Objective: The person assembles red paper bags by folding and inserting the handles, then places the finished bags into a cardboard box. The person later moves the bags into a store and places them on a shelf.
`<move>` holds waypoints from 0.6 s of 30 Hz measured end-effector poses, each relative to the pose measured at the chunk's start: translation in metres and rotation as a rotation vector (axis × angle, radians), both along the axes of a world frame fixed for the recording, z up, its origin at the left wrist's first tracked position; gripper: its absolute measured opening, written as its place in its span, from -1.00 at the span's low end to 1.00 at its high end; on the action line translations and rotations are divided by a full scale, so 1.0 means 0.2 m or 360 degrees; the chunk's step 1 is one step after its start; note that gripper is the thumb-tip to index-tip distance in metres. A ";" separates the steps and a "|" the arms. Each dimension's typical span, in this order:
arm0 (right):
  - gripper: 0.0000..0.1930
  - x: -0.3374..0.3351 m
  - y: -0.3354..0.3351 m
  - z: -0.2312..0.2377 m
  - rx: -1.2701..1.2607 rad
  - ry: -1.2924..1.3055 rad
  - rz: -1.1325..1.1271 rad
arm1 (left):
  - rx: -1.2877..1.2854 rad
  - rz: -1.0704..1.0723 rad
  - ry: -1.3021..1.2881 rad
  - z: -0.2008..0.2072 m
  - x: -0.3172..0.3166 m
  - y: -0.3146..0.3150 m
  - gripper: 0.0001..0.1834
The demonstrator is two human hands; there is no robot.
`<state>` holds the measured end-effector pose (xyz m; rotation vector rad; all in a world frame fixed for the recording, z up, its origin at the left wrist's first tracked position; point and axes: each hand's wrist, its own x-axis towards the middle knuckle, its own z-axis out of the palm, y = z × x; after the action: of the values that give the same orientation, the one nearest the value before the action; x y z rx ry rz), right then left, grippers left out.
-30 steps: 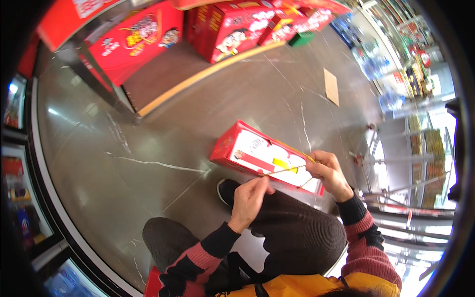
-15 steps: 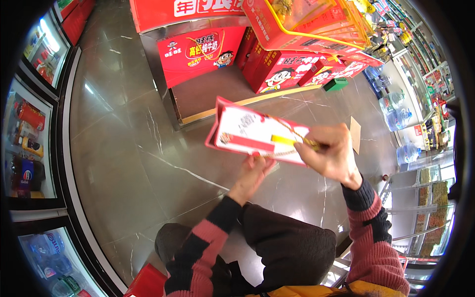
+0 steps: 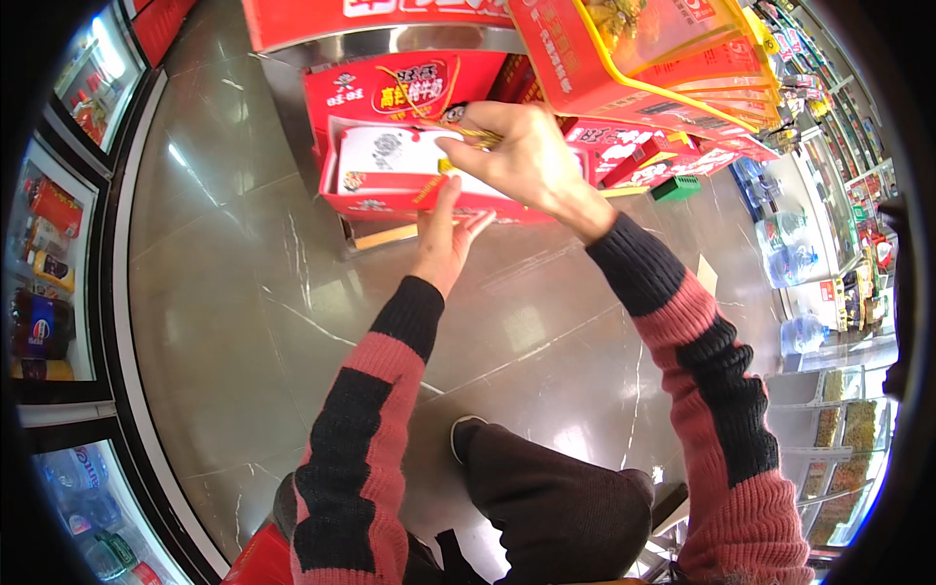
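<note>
A red carton with a white top (image 3: 386, 148) is held out in front of me, level with the lower shelf of the red display stand. My right hand (image 3: 526, 161) is closed around its gold cord handle (image 3: 485, 135), over the top of the carton. Against its near red side rests my left hand (image 3: 448, 234), fingers stretched out and thumb up by the top edge. Behind it stands another red carton (image 3: 380, 93) on the display. My right hand covers part of the carton's top.
More red cartons (image 3: 639, 146) stand on the display's right side, below a yellow-rimmed red bin (image 3: 585, 83) of packages. A small green box (image 3: 676, 188) sits by its corner. Drink fridges (image 3: 54, 263) line the left. Large water bottles (image 3: 790, 234) stand on the right.
Both hands have carried the carton forward and a little left, from over the floor to the display's lower shelf. Its top now faces up more squarely.
</note>
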<state>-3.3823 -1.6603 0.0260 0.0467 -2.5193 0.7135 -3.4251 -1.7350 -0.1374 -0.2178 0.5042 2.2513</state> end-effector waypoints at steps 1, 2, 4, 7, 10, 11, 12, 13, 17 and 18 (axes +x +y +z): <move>-0.73 -0.02 0.02 -0.02 0.0026 -0.0004 0.0021 | 0.0020 0.0047 0.0071 0.00 0.00 0.03 -0.47; -0.72 -0.04 0.03 -0.04 0.0024 0.0038 -0.0037 | -0.0067 0.0083 0.0067 0.02 -0.02 0.06 -0.46; -0.70 -0.09 0.07 -0.09 0.0026 0.0204 -0.0078 | 0.0035 0.0140 0.0160 0.04 -0.08 0.12 -0.49; -0.62 -0.16 0.18 -0.19 0.0088 0.0019 0.0009 | -0.0094 0.0169 0.0174 0.07 -0.22 0.20 -0.55; -0.55 -0.14 0.35 -0.31 0.0027 0.0000 0.0028 | -0.0192 0.0118 0.0086 0.10 -0.42 0.24 -0.45; -0.56 -0.10 0.41 -0.35 0.0104 0.0112 -0.0138 | -0.0345 0.0041 0.0308 0.09 -0.44 0.23 -0.43; -0.57 -0.06 0.46 -0.41 0.0231 0.0378 -0.0178 | -0.0446 -0.0020 0.0595 0.09 -0.46 0.21 -0.40; -0.51 0.02 0.49 -0.47 -0.0085 0.0340 -0.0416 | -0.0517 -0.0038 0.0978 0.08 -0.47 0.19 -0.41; -0.18 0.22 0.54 -0.74 -0.1238 -0.0124 -0.0986 | -0.0527 -0.0059 0.1848 0.09 -0.39 0.05 -0.33; -0.12 0.23 0.52 -0.80 -0.1362 -0.0290 -0.1056 | -0.0448 -0.0307 0.1286 0.10 -0.34 -0.01 -0.27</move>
<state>-3.3356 -1.5560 -0.1336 -1.1181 -1.9631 1.4374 -3.4941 -1.7366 -0.1184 0.6052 1.2053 2.0014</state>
